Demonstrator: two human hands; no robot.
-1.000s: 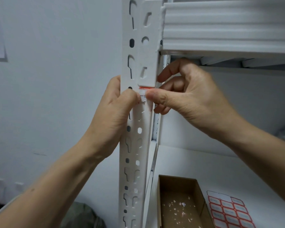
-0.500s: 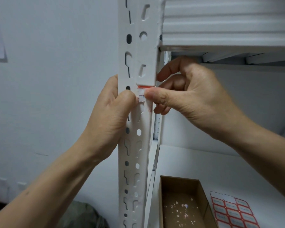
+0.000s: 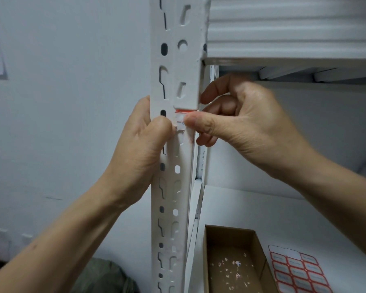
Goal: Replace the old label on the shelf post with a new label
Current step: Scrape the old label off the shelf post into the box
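White shelf post point(image 3: 171, 197) w/ repeating slot & hole cutouts. The old label point(image 3: 181, 121) is white (red only along top edge). Brown cardboard box point(image 3: 230, 240), pale flecks inside. The label sheet point(image 3: 298, 273) is a grid of red-bordered labels.

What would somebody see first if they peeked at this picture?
Two hands in the middle: the left hand and right hand both clasp the white shelf post, thumbs meeting on the torn red-edged old label. Lower right, a cardboard box holds paper scraps, with a sheet of new labels beside it.
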